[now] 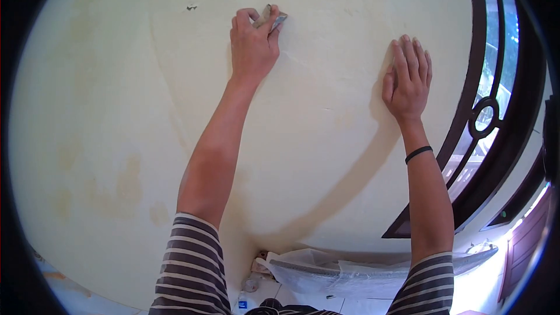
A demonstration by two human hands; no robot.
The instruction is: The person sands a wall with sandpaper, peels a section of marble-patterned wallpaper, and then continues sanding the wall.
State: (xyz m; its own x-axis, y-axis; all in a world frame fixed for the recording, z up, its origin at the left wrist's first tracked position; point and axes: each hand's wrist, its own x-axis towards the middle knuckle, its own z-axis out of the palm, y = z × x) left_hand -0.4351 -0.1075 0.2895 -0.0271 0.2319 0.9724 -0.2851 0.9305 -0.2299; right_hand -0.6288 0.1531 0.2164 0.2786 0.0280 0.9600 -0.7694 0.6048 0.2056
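My left hand (pixel 254 41) is closed around a small scraper (pixel 280 20) against the pale cream wall (pixel 315 76). The scraper's grey edge shows past my fingertips, while most of the rest is hidden in my grip. To the right, my right hand (pixel 408 79) lies flat on the same wall with its fingers stretched upward, holding nothing that I can see. A small chipped spot (pixel 192 7) marks the wall to the left of my left hand. Faint cracks and uneven patches show in the surface around both hands.
A dark-framed window (pixel 484 114) with bars borders the wall at right. Below, a long object under clear plastic sheeting (pixel 344 274) lies along the wall's foot. A bottle with a blue label (pixel 242 301) stands on the tiled floor. Yellowish stains (pixel 128 178) mark the wall's left side.
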